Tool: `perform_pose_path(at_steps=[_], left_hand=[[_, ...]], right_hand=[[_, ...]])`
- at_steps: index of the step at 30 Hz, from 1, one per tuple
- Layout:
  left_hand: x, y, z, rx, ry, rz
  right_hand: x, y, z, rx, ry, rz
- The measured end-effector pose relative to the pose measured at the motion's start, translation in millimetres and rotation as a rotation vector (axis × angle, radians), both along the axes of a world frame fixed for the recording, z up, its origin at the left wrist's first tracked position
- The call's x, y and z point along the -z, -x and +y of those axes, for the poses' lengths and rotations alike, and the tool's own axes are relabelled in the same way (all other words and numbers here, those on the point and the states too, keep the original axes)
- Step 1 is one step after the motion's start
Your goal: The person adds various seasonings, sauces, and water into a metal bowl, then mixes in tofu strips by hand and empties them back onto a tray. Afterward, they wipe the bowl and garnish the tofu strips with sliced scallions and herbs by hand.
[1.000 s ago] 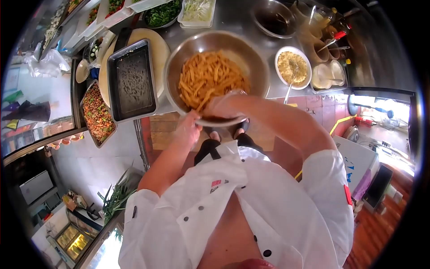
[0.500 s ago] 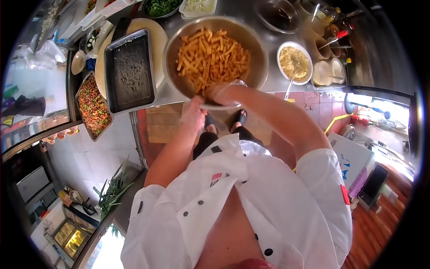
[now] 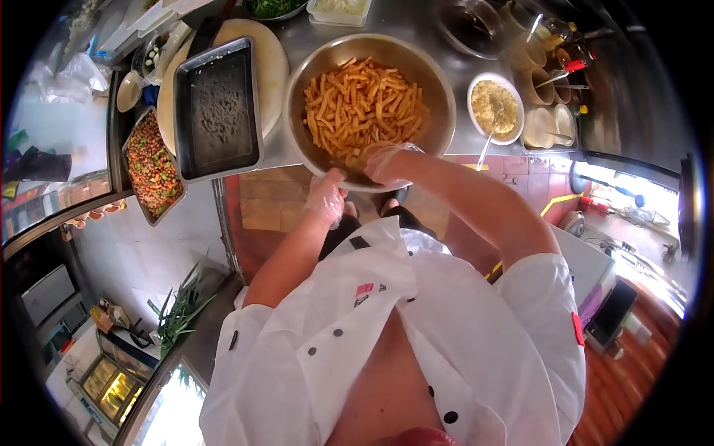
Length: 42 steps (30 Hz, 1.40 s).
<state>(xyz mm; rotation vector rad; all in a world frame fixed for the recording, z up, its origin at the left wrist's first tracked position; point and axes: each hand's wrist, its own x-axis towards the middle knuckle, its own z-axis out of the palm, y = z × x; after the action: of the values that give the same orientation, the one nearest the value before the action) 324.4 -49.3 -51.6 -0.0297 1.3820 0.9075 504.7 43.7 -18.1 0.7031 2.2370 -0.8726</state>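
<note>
A large steel bowl (image 3: 444, 111) holds a heap of orange-brown strips (image 3: 364, 104) at the counter's front edge. My left hand (image 3: 326, 198), in a clear plastic glove, grips the bowl's near rim at its left. Inside the bowl, my right hand (image 3: 387, 162), also gloved in clear plastic, reaches into the near side of the strips with fingers curled; its fingertips are partly hidden among them. Left of the bowl, a black rectangular tray (image 3: 217, 111) rests on a round board (image 3: 274, 74). A white bowl of pale crumbly food (image 3: 493, 108) with a spoon stands to the right.
A tray of beans and diced vegetables (image 3: 154, 167) juts past the counter edge at left. Behind are a tub of pale shreds (image 3: 338, 10), a bowl of greens (image 3: 274, 6) and a bowl of dark liquid (image 3: 470, 26). Containers with utensils (image 3: 539, 85) stand at right.
The bowl has shifted slightly right and down since half a second ago, my left hand staying at its rim. My right hand has moved a little within it, and the strips lie differently.
</note>
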Motion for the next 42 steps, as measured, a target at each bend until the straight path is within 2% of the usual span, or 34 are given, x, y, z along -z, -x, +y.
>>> perform_pose_path(at_steps=[2, 4, 6, 7, 8, 10, 11, 12, 14, 15, 16, 18, 19, 20, 22, 23, 26, 27, 28, 29, 30, 31, 32, 33, 34, 35, 36, 38, 40, 41, 42], left_hand=[[13.7, 2.3, 3.2, 0.010, 0.023, 0.061], [23.6, 15.3, 8.5, 0.180, -0.006, 0.082], [28.5, 28.7, 18.9, 0.256, -0.052, 0.085], [28.6, 31.8, 22.9, 0.329, -0.089, 0.095], [23.5, 33.4, 26.4, 0.326, -0.086, 0.091], [11.9, 41.1, 34.2, 0.421, -0.134, 0.113], [26.0, 50.2, 36.8, 0.539, -0.148, 0.076], [28.3, 54.2, 38.1, 0.540, -0.148, 0.072], [28.9, 60.0, 38.2, 0.601, -0.139, 0.107], [5.6, 63.0, 42.2, 0.662, -0.172, 0.170], [10.0, 65.6, 40.6, 0.650, -0.166, 0.162], [16.2, 75.1, 40.0, 0.548, -0.144, 0.096], [-7.2, 73.3, 44.3, 0.491, -0.101, 0.107], [0.1, 71.2, 43.5, 0.480, -0.106, 0.111], [22.9, 63.8, 45.4, 0.281, -0.057, 0.026], [8.0, 54.3, 51.0, 0.226, -0.013, 0.030], [73.6, 36.3, 46.6, 0.216, -0.080, 0.038], [64.0, 30.0, 55.4, 0.333, 0.026, 0.034], [61.4, 22.3, 51.9, 0.344, 0.019, 0.040], [59.5, 14.1, 44.3, 0.582, -0.268, 0.330], [52.0, 2.5, 47.1, 0.533, -0.145, 0.267], [44.8, -9.1, 49.8, 0.474, -0.021, 0.210], [37.8, -10.3, 47.0, 0.480, -0.025, 0.222], [32.0, -11.0, 36.5, 0.355, 0.064, 0.115], [23.6, -11.0, 22.5, 0.229, 0.155, 0.008], [-53.9, -10.1, 19.2, 0.254, 0.122, -0.004], [-53.0, -4.1, 0.4, 0.259, 0.117, 0.006], [-44.3, 11.8, -22.9, -0.017, 0.047, -0.103], [-66.8, 4.7, -10.6, -0.039, 0.000, -0.108], [-75.1, 3.0, -12.0, -0.059, -0.015, -0.122], [-27.6, 10.2, -12.2, -0.033, -0.044, -0.046]], right_hand=[[-25.2, 7.8, 3.6, -0.044, -0.118, 0.205], [-29.6, 15.0, 13.5, 0.055, -0.068, 0.176], [-6.0, 21.6, 36.5, -0.377, -0.227, 0.361], [26.0, 16.4, 40.6, -0.431, -0.387, 0.521], [34.9, 21.0, 53.1, -0.433, -0.382, 0.519], [46.5, 48.0, 81.0, -0.791, -0.527, 0.656], [48.0, 59.9, 94.3, -0.832, -0.505, 0.544], [39.8, 71.4, 103.5, -0.808, -0.460, 0.391], [17.8, 85.7, 128.6, -0.592, -0.387, 0.126], [12.9, 82.7, 143.0, -0.428, -0.354, 0.040], [12.9, 73.7, 156.9, -0.248, -0.331, -0.025], [26.0, 35.8, 173.5, 0.158, -0.326, -0.101], [34.4, 12.8, 173.7, 0.364, -0.344, -0.115], [43.2, -11.1, 165.8, 0.550, -0.361, -0.117], [54.5, -49.0, 136.4, 0.780, -0.372, -0.163], [55.2, -58.9, 117.5, 0.812, -0.364, -0.209], [33.2, -53.1, 63.3, 0.598, -0.295, -0.376], [25.2, -44.0, 50.3, 0.503, -0.260, -0.404], [22.0, -34.3, 38.9, 0.445, -0.216, -0.408], [20.7, -24.1, 31.4, 0.439, -0.181, -0.386], [16.5, -14.0, 25.6, 0.499, -0.176, -0.331], [7.5, -2.6, 19.8, 0.660, -0.207, -0.255], [-1.1, 8.0, 12.4, 1.153, -0.292, -0.090], [14.8, 3.8, 14.0, 1.161, -0.288, -0.080], [43.3, 0.0, 16.9, 1.351, -0.035, 0.199], [43.1, -5.9, 15.6, 1.435, 0.091, 0.353], [42.0, -11.6, 14.5, 1.514, 0.229, 0.503], [-32.6, -27.0, 9.7, 0.962, 0.249, 0.610], [-78.4, -21.6, 18.0, 0.908, 0.324, 0.343], [-92.1, -17.5, 13.4, 0.665, 0.212, 0.293], [-108.7, -12.9, 11.6, 0.423, 0.095, 0.237]])
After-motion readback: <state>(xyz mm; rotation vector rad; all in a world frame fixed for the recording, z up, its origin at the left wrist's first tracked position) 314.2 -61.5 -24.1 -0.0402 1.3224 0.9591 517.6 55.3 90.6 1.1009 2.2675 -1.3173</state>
